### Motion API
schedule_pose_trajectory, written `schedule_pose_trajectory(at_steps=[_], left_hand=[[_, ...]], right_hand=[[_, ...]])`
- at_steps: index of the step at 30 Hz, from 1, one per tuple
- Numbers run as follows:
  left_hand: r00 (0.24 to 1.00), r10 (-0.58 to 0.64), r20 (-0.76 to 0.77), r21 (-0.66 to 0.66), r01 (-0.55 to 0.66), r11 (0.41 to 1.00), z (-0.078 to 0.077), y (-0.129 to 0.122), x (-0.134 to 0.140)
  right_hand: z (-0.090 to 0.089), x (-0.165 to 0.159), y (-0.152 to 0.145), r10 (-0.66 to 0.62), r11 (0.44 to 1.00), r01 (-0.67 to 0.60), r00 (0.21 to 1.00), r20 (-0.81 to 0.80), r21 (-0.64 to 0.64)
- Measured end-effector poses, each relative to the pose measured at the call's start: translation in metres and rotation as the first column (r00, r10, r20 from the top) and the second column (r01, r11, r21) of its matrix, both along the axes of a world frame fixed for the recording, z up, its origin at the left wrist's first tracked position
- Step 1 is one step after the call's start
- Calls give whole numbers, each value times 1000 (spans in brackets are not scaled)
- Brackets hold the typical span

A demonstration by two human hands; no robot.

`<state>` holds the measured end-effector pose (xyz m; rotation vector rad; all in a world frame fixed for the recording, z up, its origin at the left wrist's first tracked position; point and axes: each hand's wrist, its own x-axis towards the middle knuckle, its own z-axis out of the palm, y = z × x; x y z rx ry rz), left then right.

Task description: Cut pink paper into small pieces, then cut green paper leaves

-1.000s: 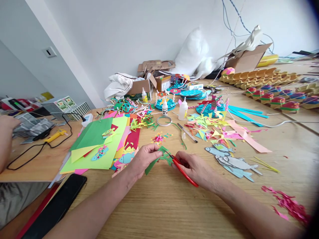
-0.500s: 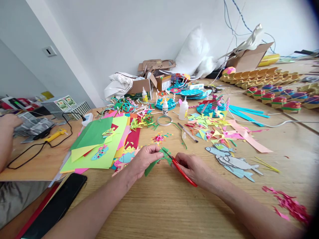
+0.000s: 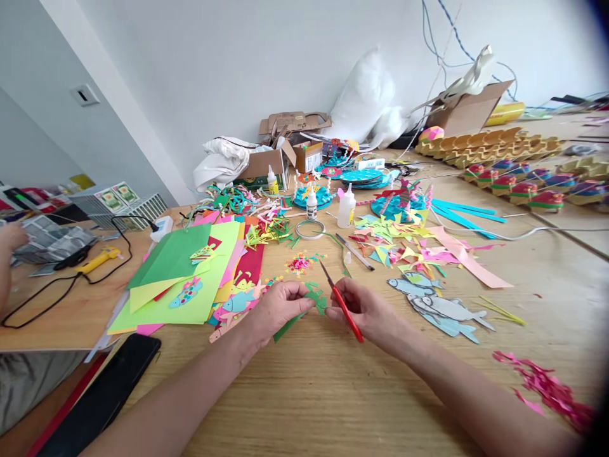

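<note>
Between the thumb and fingers of my left hand is a piece of green paper with a jagged cut edge; a straight strip of it hangs below the hand. My right hand grips red-handled scissors. Their blades look closed and point up and away, just clear of the paper. Beyond the hands lies a small heap of tiny coloured paper bits. Paper fish cut-outs lie left of my left hand, and grey-blue fish cut-outs lie right of my right hand.
Coloured paper sheets are stacked at left, near a black phone. Glue bottles, a tape ring, a brush and paper scraps stand or lie ahead. Another person's hand is at far left.
The scissors have come away from the green paper and turned to point more upward, their blades now in plain view. The left hand still holds the paper. The view has shifted slightly.
</note>
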<state>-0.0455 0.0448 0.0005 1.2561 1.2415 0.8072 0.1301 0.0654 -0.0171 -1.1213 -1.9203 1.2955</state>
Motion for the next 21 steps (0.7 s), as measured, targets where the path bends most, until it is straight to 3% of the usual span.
schedule_pose_trajectory(at_steps=[3, 5, 9, 13, 16, 21], left_hand=[[998, -33, -56, 40, 36, 999, -4, -3, 6], [996, -61, -61, 65, 65, 996, -8, -4, 8], [990, -82, -111, 68, 90, 994, -14, -3, 8], [987, -91, -130, 70, 100, 993, -11, -3, 7], [996, -53, -74, 52, 57, 997, -5, -3, 6], [993, 83, 78, 48, -87, 995, 3, 2, -1]], right_hand=[[-4, -3, 0, 1, 993, -27, 975, -224, -114], [-5, -6, 0, -6, 987, -40, 958, -285, -153], [-8, -7, -1, -31, 986, -20, 954, -298, -164], [-9, -6, 0, -47, 990, 8, 958, -284, -139], [-4, -3, -1, -33, 998, 23, 982, -188, -57], [10, 1, -5, -45, 989, 17, 982, 185, 148]])
